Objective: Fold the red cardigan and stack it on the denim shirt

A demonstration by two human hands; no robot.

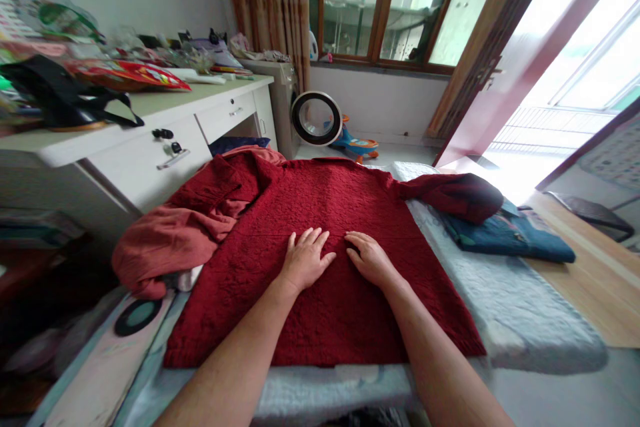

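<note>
Bare forearms (240,347) were extended over a dark-red, crinkle-textured fabric garment (333,210), spread across a pale-blue quilted cover (530,307). The left hand (307,259) and right hand (369,259) were rested near its middle, loosely splayed, nothing grasped. Smoothing was seemingly in hand; light, even pressure was probably called for next.
</note>
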